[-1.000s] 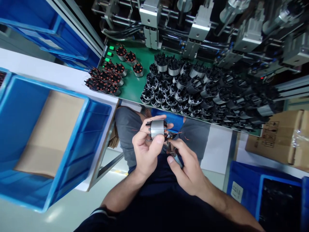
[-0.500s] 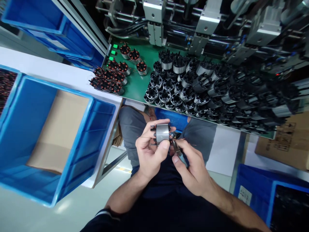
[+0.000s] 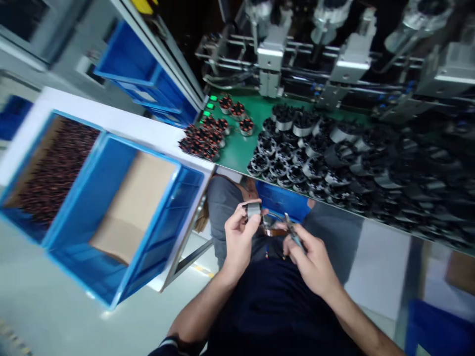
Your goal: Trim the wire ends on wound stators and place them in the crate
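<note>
A motor stator (image 3: 254,209) with a grey metal ring and dark ends sits between the thumb and fingers of my left hand (image 3: 239,241), above my lap. My right hand (image 3: 313,257) is closed around a pair of cutting pliers (image 3: 294,234), their jaws pointing up and left. A gap lies between the plier tips and the stator. On the green bench (image 3: 236,150) beyond, copper-wound stators (image 3: 208,136) are grouped at the left. Many black-and-grey stators without visible copper (image 3: 296,174) stand packed at the right.
A blue crate with a cardboard liner (image 3: 111,296) stands on the white table (image 3: 122,121) at left. Beside it, another crate holds a heap of copper-wound parts (image 3: 61,168). Machine clamps (image 3: 270,59) overhang the bench's back. A blue bin (image 3: 438,329) is at lower right.
The pliers in my right hand have drawn away from the stator to the right. My left hand still holds the stator. The whole view has swung left.
</note>
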`<state>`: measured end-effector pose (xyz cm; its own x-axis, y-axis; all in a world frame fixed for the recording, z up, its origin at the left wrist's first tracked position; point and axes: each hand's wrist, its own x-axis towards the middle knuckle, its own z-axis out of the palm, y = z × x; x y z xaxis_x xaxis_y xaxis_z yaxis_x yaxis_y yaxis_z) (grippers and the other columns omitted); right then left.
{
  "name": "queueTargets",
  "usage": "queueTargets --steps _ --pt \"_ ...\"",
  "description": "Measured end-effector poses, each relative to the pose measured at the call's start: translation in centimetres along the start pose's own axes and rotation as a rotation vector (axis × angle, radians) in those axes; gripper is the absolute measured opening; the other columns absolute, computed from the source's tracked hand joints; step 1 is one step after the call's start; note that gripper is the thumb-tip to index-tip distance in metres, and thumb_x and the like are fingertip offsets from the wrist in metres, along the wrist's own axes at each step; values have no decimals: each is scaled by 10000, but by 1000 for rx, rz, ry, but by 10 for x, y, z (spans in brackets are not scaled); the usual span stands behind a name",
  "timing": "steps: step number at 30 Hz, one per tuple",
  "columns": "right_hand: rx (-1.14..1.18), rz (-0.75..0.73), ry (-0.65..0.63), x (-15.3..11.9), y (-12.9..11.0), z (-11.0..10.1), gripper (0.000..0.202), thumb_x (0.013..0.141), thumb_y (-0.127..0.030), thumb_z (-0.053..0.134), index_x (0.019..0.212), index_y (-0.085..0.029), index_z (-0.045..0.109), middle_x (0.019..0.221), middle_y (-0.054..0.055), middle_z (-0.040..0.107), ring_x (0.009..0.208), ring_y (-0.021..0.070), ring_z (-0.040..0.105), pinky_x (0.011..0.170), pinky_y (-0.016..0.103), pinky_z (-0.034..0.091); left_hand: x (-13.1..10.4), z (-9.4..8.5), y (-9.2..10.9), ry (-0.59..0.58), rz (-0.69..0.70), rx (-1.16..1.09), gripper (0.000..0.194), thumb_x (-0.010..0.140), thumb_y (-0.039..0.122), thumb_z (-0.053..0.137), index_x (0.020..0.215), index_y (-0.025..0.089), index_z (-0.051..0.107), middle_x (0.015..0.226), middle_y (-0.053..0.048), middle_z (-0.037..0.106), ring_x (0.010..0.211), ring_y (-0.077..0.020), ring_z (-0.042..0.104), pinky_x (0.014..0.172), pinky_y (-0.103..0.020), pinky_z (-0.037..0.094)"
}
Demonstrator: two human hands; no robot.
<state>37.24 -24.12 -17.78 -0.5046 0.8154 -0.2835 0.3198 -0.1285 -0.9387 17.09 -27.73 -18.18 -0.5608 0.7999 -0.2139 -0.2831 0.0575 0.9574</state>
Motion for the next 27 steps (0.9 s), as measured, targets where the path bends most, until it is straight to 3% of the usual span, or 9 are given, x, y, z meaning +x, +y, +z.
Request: queueTargets --steps 2,4,8,10,12,15,19,23,27 --pt "1 91 35 1 24 -3 478 1173 -438 562 1427 -96 778 810 -7 678 628 115 587 640 231 507 13 -40 16 47 -37 16 407 966 594 955 1172 244 930 1200 -97 915 992 -243 905 991 -380 735" --pt "-4 200 53 0 48 -8 620 1161 -587 572 1479 -87 755 840 11 681 631 133 574 636 255 512 35 -92 46 80 84 193 465 926 568 982 1241 234 906 1214 -105 918 1047 -263 899 1041 -397 715" --pt "-55 364 38 2 84 -13 892 1035 -819 608 1536 -94 742 816 25 667 644 175 577 648 295 531 110 -200 114 305 382 981 296 944 489 911 1007 202 874 1170 -109 892 1083 -270 829 1081 -395 655" --pt "-66 407 7 7 90 -11 971 964 -872 623 1538 -101 760 784 23 652 639 187 579 640 303 531 155 -242 132 422 282 1309 252 975 433 843 1026 188 869 1288 -139 883 1105 -288 819 1118 -426 637" --pt "-83 430 -15 16 88 -5 1025 912 -917 625 1532 -115 783 759 20 640 627 191 571 626 305 524 198 -274 134 433 143 1440 258 1008 394 798 1095 167 886 1393 -180 863 1188 -328 813 1164 -470 624" --pt "-143 442 -14 32 79 5 1099 833 -987 612 1496 -137 825 791 34 686 619 187 580 626 301 537 247 -305 117 410 82 1457 226 982 340 814 1060 146 900 1403 -214 841 1193 -338 805 1167 -485 629" --pt "-157 457 -5 48 71 18 1120 767 -990 652 1487 -155 848 782 41 710 592 190 600 597 287 552 285 -326 91 423 61 1441 236 1021 341 774 1053 143 898 1391 -220 796 1147 -321 796 1157 -505 634" --pt "-57 512 -8 50 78 31 1111 725 -990 719 1464 -175 867 828 60 743 593 212 617 568 310 564 304 -335 84 484 71 1427 206 1032 258 754 1173 183 884 1495 -222 752 1196 -388 791 1141 -578 633" --pt "37 541 -32 43 97 41 989 782 -939 793 1465 -227 875 902 77 786 634 232 667 587 308 595 305 -335 88 459 54 1444 242 1055 300 753 1200 151 877 1540 -248 731 1222 -413 800 1137 -568 630"
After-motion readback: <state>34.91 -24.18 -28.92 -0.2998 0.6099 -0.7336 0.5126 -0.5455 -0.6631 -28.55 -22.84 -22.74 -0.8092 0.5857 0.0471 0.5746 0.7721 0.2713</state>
